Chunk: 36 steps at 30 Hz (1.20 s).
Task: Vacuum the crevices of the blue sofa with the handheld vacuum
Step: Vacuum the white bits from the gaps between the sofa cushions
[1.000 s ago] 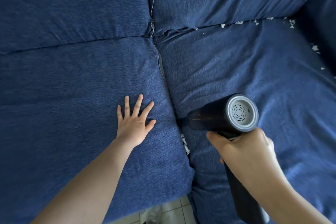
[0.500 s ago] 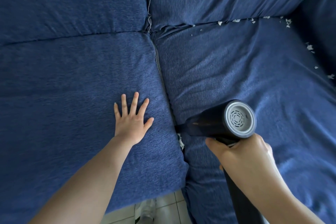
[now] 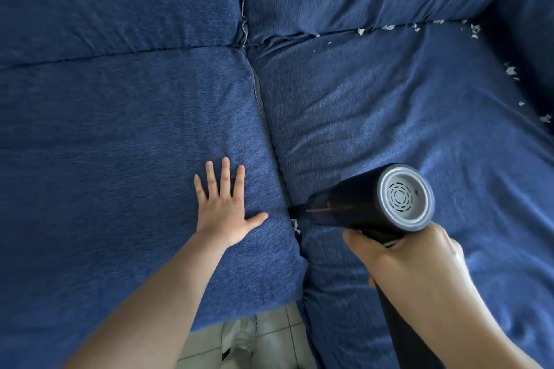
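Black handheld vacuum (image 3: pixel 359 207) in right hand (image 3: pixel 410 266), nozzle pointing left into crevice (image 3: pixel 287 198).

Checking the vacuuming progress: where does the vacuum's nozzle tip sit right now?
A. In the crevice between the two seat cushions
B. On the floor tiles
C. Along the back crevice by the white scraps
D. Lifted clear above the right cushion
A: the handheld vacuum, gripped by the right hand, has its nozzle in the seat crevice.
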Tool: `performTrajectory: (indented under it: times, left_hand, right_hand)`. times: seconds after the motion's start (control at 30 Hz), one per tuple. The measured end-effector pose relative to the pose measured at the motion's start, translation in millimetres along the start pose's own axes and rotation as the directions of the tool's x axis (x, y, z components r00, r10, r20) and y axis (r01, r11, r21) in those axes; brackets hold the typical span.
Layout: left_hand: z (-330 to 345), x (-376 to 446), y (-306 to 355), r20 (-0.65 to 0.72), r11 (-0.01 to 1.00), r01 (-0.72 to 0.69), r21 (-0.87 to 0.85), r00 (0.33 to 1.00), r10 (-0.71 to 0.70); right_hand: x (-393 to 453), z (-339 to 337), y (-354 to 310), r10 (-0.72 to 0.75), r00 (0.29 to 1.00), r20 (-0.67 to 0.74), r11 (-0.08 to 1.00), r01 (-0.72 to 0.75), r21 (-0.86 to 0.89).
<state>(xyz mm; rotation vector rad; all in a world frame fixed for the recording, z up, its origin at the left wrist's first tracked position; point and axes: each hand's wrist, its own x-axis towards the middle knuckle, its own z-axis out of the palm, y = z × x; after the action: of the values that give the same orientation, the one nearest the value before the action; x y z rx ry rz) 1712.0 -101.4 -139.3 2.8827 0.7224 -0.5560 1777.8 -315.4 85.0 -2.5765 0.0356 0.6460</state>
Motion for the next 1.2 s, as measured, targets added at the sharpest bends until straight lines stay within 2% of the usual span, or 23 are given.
performTrajectory:
  times: [0.3, 0.6, 0.77, 0.87, 0.93, 1.2]
  left_hand:
    - [4, -6, -1, -0.040, 1.000, -0.021, 0.022, 0.999, 0.022]
    - [7, -17, 3, -0.070, 1.000, -0.022, 0.001, 0.997, 0.022]
    - [15, -28, 4, -0.074, 0.999, -0.029, -0.023, 0.997, 0.028]
    - [11, -25, 3, -0.070, 0.999, -0.040, -0.022, 0.997, 0.039]
    - [5, -17, 4, -0.031, 0.999, -0.017, -0.029, 0.999, 0.016]
    - [-13, 45, 10, -0.145, 0.988, -0.144, -0.056, 0.980, 0.135]
  right_hand:
    - [-7, -7, 10, -0.001, 1.000, 0.010, 1.000, 0.001, 0.009]
    - [-14, -11, 31, 0.024, 0.999, 0.033, 0.998, -0.022, -0.062]
    - [-15, -15, 35, 0.005, 0.998, 0.067, 0.999, -0.002, -0.048]
    - [-11, -34, 31, -0.023, 0.997, 0.079, 1.000, 0.022, 0.018]
    - [-3, -48, 25, -0.067, 0.997, 0.045, 0.994, 0.062, 0.088]
    - [68, -73, -23, -0.192, 0.976, -0.107, 0.954, 0.211, 0.212]
